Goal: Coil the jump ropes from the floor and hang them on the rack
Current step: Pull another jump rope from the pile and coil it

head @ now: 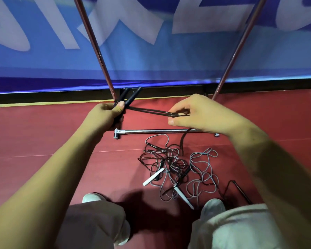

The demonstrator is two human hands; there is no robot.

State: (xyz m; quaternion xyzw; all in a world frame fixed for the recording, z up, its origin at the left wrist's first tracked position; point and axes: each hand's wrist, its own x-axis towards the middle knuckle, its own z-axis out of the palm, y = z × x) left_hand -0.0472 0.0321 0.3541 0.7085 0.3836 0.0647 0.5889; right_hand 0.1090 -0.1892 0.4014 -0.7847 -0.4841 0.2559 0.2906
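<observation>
Between the hands: a black jump rope was drawn out as several thin strands lying close together, nearly level.
Rope appearance: thin glossy black cord with two slim matte black handles set side by side and angled up and away from the person.
Left hand: fingers curled fully round the lower ends of both handles, with the thumb pressed across them.
Right hand: thumb and fingertips pinched the far end of the gathered strands; the remaining fingers were loosely bent.
Free tail: one black length hung from under the right hand, crossed the base bar and reached the floor pile.
Floor pile: tangled black and grey cords with two white handles, lying below the right hand, between the base bar and the shoes.
Rack: two slanted metal uprights rose to either side of the hands; the chrome base bar lay on the floor just below the held strands.
Edges: a blue banner closed off the space behind the rack, and its lower edge met a dark strip at floor level.
Open room: red floor extended to the left of the pile, under the left forearm.
Near obstruction: the right shoe stood just beside a black loop at the edge of the pile.
</observation>
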